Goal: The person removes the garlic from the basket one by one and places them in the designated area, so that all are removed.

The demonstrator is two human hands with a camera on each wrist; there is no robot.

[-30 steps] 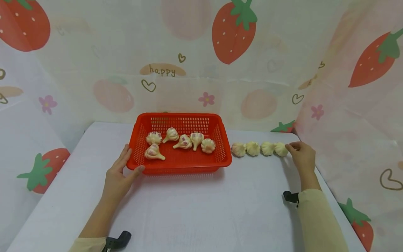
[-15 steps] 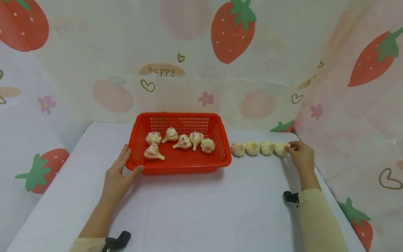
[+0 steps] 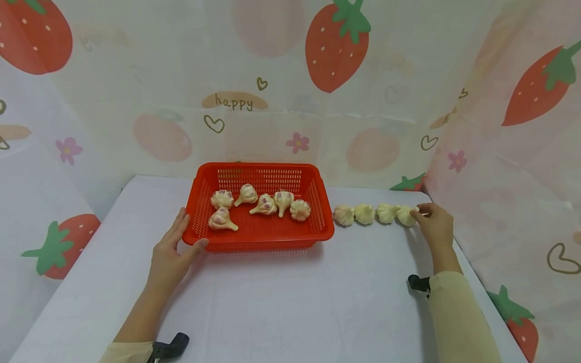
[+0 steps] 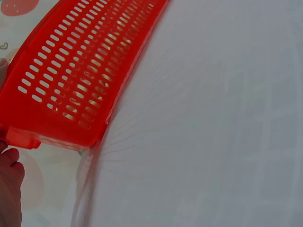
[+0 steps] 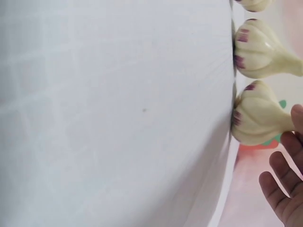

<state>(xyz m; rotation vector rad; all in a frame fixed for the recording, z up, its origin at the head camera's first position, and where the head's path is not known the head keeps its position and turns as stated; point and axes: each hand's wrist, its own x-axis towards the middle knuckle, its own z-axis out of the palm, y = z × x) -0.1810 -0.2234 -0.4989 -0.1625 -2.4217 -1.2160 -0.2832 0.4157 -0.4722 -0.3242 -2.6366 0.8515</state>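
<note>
At the left end of a red plastic basket (image 3: pixel 260 241), my left hand (image 3: pixel 169 258) grips the corner, with the thumb at the front rim and the fingers along the side. Several garlic bulbs (image 3: pixel 266 204) with purple marks lie scattered inside it. To the basket's right, more bulbs stand in a row on the table, stems up. My right hand (image 3: pixel 438 227) pinches the stem of the rightmost garlic bulb (image 3: pixel 405 217), which sits on the table. In the right wrist view that bulb (image 5: pixel 258 116) stands beside another garlic bulb (image 5: pixel 260 49), thumb and forefinger at its stem.
A white cloth (image 3: pixel 290 302) covers the table. Strawberry-printed curtains (image 3: pixel 281 65) hang close behind and at both sides. The right hand works near the table's right edge. A black wrist mount (image 3: pixel 172 347) shows at the left sleeve.
Very little differs. My right fingers have shifted slightly on the end bulb, and its stem tip now shows above them. The left hand and the basket have stayed in place.
</note>
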